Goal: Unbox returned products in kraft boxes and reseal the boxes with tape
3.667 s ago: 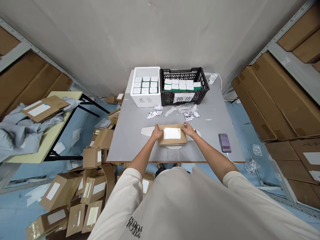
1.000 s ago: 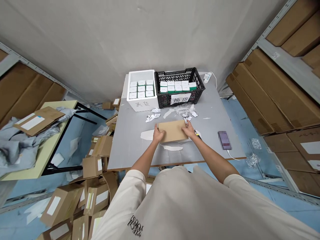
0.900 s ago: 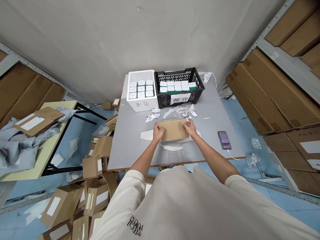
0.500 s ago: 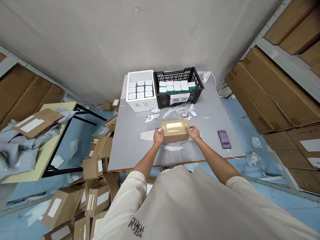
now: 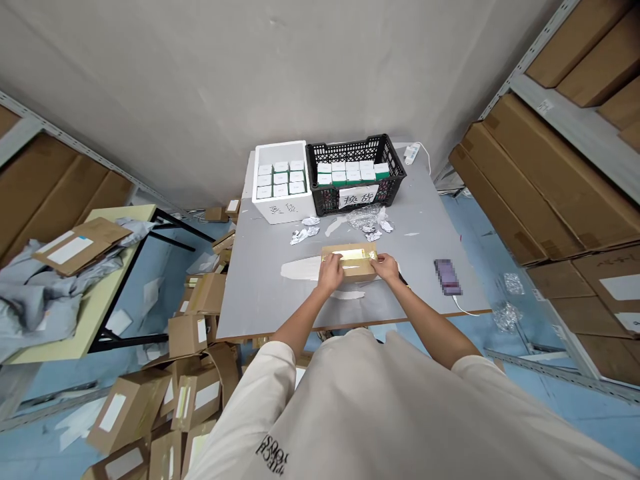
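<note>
A small cardboard box (image 5: 357, 270) lies on the grey table in front of me, with yellowish tape and a white label along its top. My left hand (image 5: 331, 272) is closed at the box's left front, its fingertips bent over the taped top. The right end is gripped by my right hand (image 5: 385, 267), closed with its fingers at the upper corner. Whether either hand pinches the tape itself is too small to tell. Pale worn patches (image 5: 300, 269) mark the tabletop around the box.
Behind stand a white foam box (image 5: 285, 212) and a black crate (image 5: 395, 187), both holding small white-and-green boxes. Crumpled paper (image 5: 304, 235) and clear plastic wrap (image 5: 363, 217) lie before them. A phone (image 5: 448, 277) with a cable is at right; cartons (image 5: 197, 293) pile up at left.
My left hand has moved from the box's left side onto its top front, toward the right. My right hand has shifted slightly at the right end. The box stays nearly in place.
</note>
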{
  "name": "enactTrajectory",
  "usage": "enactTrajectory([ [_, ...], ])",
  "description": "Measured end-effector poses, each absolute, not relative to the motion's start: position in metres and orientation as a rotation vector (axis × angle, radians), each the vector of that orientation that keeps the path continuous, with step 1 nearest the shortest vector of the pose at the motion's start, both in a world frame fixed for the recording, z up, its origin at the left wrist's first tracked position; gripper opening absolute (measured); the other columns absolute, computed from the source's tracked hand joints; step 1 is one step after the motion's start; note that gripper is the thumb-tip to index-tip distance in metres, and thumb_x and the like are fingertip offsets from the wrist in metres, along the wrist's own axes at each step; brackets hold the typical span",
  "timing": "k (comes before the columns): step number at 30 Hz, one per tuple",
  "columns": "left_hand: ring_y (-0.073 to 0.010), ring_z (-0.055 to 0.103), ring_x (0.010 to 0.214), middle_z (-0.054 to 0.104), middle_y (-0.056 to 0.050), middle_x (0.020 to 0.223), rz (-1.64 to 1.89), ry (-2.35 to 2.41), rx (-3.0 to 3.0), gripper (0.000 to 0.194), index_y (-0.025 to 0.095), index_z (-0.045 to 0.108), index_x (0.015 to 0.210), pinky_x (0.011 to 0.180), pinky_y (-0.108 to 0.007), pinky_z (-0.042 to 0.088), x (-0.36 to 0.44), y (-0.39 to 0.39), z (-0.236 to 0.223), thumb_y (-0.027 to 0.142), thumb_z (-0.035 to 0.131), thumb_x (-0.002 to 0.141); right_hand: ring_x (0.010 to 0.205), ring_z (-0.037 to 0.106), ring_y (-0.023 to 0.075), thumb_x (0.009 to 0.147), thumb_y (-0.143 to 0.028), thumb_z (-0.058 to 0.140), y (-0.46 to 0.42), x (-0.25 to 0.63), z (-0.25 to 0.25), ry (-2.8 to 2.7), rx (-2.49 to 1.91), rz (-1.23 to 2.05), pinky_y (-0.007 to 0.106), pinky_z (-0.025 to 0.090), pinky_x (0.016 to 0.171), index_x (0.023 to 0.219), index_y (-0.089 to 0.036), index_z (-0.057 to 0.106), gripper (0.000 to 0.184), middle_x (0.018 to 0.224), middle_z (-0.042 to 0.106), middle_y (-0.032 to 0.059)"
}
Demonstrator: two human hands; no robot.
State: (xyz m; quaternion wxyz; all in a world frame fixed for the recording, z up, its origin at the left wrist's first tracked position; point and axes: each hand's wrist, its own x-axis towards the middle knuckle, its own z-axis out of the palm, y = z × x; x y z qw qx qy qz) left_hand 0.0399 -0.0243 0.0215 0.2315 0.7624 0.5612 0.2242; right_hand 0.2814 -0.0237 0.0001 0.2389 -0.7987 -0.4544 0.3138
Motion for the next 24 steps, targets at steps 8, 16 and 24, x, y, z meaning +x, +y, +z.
enactTrajectory([
  [8, -0.0324, 0.056, 0.124, 0.063, -0.015, 0.128, 0.649, 1.598, 1.942, 0.037, 0.021, 0.059, 0.133, 0.107, -0.048, 0.043, 0.056, -0.035, 0.051, 0.033, 0.050, 0.099, 0.108, 0.067, 0.0245, 0.090, -0.033, 0.045, -0.023, 0.251, 0.023, -1.315, -1.771, 0.845, 0.041, 0.050, 0.104, 0.104, -0.023, 0.075, 0.035, 0.112, 0.075, 0.0071],
  [16, -0.0299, 0.053, 0.131, 0.057, -0.013, 0.134, 0.931, 1.619, 1.943, 0.040, 0.025, 0.057, 0.136, 0.109, -0.044, 0.045, -0.025, -0.048, 0.081, 0.039, 0.057, 0.098, 0.120, 0.056, 0.0314, 0.072, -0.054, 0.077, -0.022, 0.145, 0.053, -1.408, -1.806, 0.747, 0.050, 0.042, 0.109, 0.109, -0.025, 0.070, 0.048, 0.123, 0.062, 0.0110],
  [24, -0.0259, 0.056, 0.126, 0.054, -0.013, 0.132, 0.987, 1.728, 1.750, 0.038, 0.024, 0.062, 0.135, 0.112, -0.041, 0.044, -0.124, -0.063, 0.058, 0.027, 0.050, 0.099, 0.123, 0.054, 0.0325, 0.082, -0.053, 0.066, -0.043, 0.078, 0.054, -1.471, -1.852, 0.704, 0.049, 0.042, 0.105, 0.122, -0.027, 0.062, 0.048, 0.135, 0.060, 0.0105],
])
